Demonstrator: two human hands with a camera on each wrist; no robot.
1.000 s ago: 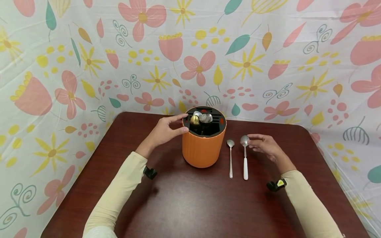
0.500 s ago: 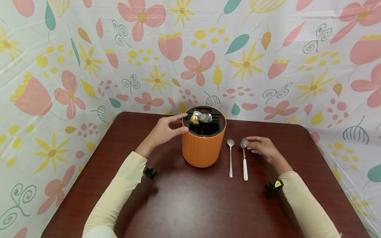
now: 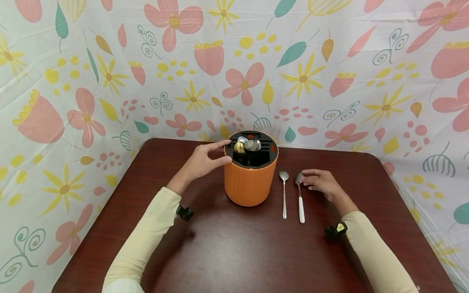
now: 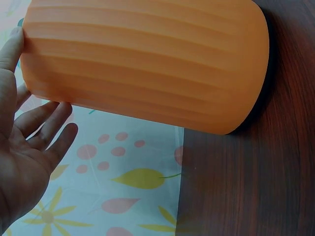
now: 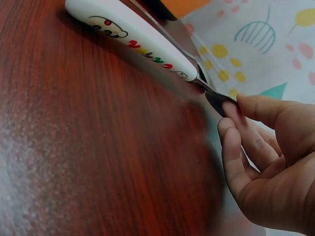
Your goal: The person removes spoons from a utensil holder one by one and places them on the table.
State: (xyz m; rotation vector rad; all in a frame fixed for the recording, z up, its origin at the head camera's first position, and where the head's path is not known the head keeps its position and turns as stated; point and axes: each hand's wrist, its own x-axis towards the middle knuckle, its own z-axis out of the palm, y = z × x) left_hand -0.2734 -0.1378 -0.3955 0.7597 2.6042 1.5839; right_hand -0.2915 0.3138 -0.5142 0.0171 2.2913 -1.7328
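Observation:
An orange round cutlery holder (image 3: 249, 187) with a black slotted top stands on the table; silver and gold spoon heads show in it. My left hand (image 3: 205, 159) rests on its left rim, thumb and forefinger extended apart, and other fingertips touch its ribbed side (image 4: 138, 59) in the left wrist view. My right hand (image 3: 324, 185) pinches the metal bowl of a white-handled spoon (image 3: 301, 209) between thumb and fingers. In the right wrist view, its handle (image 5: 133, 37) carries a cartoon face and coloured letters, and the bowl is tilted on edge, partly behind the fingertips.
A thinner all-metal spoon (image 3: 283, 195) lies between the holder and the white-handled spoon. The dark wooden table (image 3: 234, 252) meets a flower-printed cloth (image 3: 176, 61) at its back and sides.
My right hand has moved slightly left and toward me, turning the white-handled spoon's bowl more edge-on and shifting its handle a little. The left hand and holder have stayed put.

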